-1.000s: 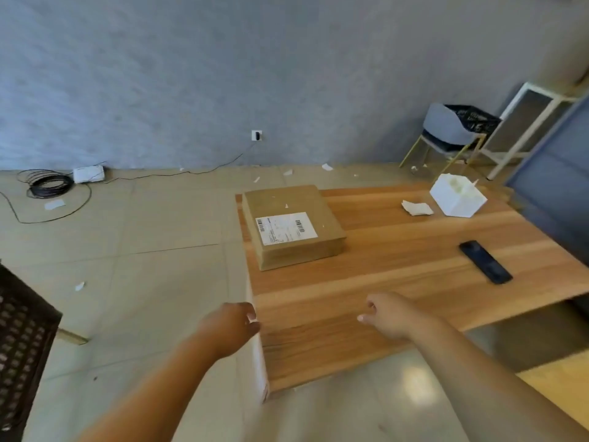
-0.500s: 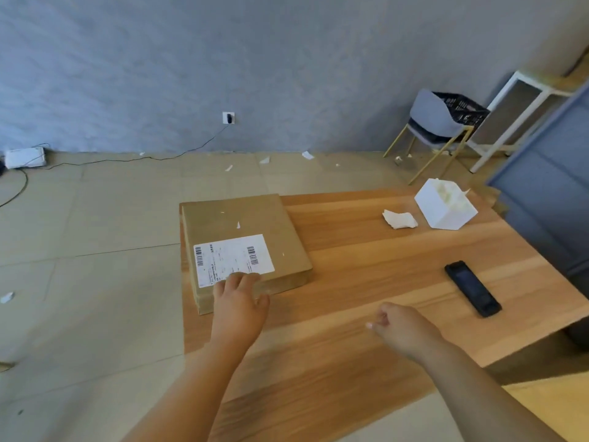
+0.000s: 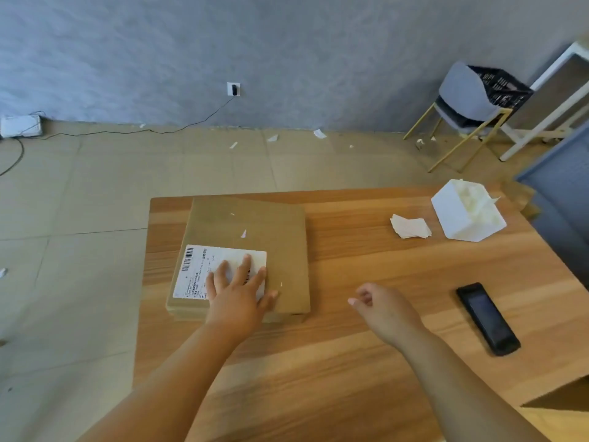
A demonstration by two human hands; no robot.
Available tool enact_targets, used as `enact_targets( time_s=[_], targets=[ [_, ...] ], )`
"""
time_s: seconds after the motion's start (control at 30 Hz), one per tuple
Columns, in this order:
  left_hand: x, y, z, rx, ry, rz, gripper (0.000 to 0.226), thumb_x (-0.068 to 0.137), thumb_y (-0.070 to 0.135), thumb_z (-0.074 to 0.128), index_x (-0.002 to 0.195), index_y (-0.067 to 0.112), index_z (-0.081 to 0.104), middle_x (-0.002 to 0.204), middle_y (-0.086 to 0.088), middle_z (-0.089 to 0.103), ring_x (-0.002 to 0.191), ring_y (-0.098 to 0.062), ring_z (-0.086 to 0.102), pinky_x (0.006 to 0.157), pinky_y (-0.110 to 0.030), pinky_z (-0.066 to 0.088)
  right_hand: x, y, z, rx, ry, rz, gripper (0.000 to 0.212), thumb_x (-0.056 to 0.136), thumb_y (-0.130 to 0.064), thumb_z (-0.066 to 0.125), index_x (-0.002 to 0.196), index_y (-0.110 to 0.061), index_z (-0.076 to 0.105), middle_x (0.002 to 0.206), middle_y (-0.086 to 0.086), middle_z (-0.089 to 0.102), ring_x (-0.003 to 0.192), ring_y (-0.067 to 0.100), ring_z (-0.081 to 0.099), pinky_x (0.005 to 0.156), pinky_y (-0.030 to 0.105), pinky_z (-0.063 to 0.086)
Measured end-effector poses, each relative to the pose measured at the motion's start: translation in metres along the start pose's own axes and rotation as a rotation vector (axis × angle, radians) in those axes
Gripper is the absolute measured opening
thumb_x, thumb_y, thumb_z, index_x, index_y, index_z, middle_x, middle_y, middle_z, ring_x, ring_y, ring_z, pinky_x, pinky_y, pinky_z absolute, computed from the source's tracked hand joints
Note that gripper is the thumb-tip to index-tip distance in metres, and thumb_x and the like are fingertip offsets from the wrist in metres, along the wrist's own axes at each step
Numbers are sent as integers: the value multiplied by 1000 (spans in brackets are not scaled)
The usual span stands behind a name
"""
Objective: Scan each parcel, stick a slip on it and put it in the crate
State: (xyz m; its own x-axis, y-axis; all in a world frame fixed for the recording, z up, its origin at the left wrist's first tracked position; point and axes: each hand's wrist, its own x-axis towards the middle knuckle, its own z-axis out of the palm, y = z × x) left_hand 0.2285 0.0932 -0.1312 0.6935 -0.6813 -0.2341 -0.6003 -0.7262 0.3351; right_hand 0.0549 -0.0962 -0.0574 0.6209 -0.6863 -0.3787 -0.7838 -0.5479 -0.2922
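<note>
A flat brown cardboard parcel [image 3: 255, 237] lies on the left part of the wooden table [image 3: 366, 362]. A white shipping label [image 3: 199, 271] with barcodes is stuck on its near left top. My left hand [image 3: 237, 296] lies flat on the label with fingers spread, holding nothing. My right hand [image 3: 381, 306] hovers over the table to the right of the parcel, fingers loosely curled and empty. A black handheld scanner [image 3: 487, 319] lies on the table at the right. A small stack of white slips [image 3: 411, 226] lies beside a white box [image 3: 467, 213] at the far right.
A black crate [image 3: 500, 86] sits on a grey chair [image 3: 462, 100] against the wall at the back right. A cardboard corner [image 3: 561, 397] juts in at the lower right. Cables and paper scraps lie on the tiled floor to the left and behind the table.
My left hand moved forward from the table's near edge onto the parcel's label. The view moved closer to the table. My right hand stayed over the table.
</note>
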Motion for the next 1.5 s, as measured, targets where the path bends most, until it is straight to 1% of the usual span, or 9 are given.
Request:
enact_targets(
  time_s=[0.2, 0.4, 0.57, 0.7, 0.9, 1.07, 1.3, 1.4, 1.5],
  targets=[
    [-2, 39, 12, -99, 7, 209, 51, 85, 64, 43, 127, 37, 50, 154, 17, 19, 144, -25, -1, 113, -45, -10, 42, 23, -3, -47, 247, -227, 49, 93, -38, 52, 137, -19, 44, 141, -1, 43, 129, 19, 38, 103, 34, 36],
    [-2, 93, 27, -180, 4, 247, 35, 83, 55, 56, 105, 27, 57, 149, 19, 29, 145, -17, -3, 115, -40, -10, 86, 69, -13, -285, -45, -412, 68, 96, -52, 36, 152, -28, 5, 158, -12, -14, 145, 19, -15, 117, 38, 8],
    [1, 138, 41, -140, 45, 188, 28, 88, 42, 53, 114, 31, 53, 149, 22, 27, 145, -15, -1, 115, -41, -11, 87, 130, -24, -254, -16, -447, 64, 94, -57, 36, 148, -23, 27, 158, -5, 17, 142, 21, 20, 113, 39, 27],
    [-3, 174, 55, -119, 209, 65, 35, 88, 37, 57, 121, 27, 55, 147, 10, 36, 142, -19, 19, 114, -49, 13, 72, 177, -25, -198, 178, -486, 49, 91, -51, 50, 123, -15, 60, 116, 2, 53, 101, 23, 53, 82, 37, 47],
    [-8, 210, 70, -128, 204, -37, 40, 86, 40, 61, 119, 18, 58, 145, 1, 41, 140, -26, 22, 103, -53, 31, 69, 223, -36, -38, 289, -573, 20, 89, -30, 64, 90, -11, 69, 89, 1, 57, 74, 21, 56, 63, 35, 47],
    [-15, 238, 76, -49, 245, -132, 43, 80, 45, 66, 113, 18, 61, 129, -3, 52, 121, -36, 37, 88, -56, 40, 83, 268, -50, -42, 337, -288, 37, 89, -37, 59, 119, -15, 58, 116, 7, 56, 104, 27, 50, 81, 39, 44],
    [-13, 258, 90, -59, 291, -262, 43, 78, 41, 70, 110, 14, 60, 122, -12, 51, 113, -42, 39, 89, -60, 36, 97, 318, -38, -168, -8, 303, 117, 75, -59, 65, 147, -15, -16, 153, 17, 0, 140, 38, 7, 110, 51, 25],
    [-10, 258, 90, -71, 293, -296, 43, 78, 44, 68, 109, 16, 58, 120, -11, 49, 114, -41, 38, 90, -59, 34, 100, 329, -32, -145, -47, 385, 126, 71, -64, 68, 146, -12, -19, 154, 17, 7, 138, 36, 20, 106, 50, 30],
    [-10, 260, 91, -83, 305, -312, 44, 78, 44, 68, 110, 16, 57, 119, -11, 49, 113, -41, 37, 92, -58, 33, 104, 335, -31, -135, -18, 408, 122, 65, -65, 73, 147, -5, 5, 145, 15, 29, 129, 32, 36, 96, 45, 40]
  ],
)
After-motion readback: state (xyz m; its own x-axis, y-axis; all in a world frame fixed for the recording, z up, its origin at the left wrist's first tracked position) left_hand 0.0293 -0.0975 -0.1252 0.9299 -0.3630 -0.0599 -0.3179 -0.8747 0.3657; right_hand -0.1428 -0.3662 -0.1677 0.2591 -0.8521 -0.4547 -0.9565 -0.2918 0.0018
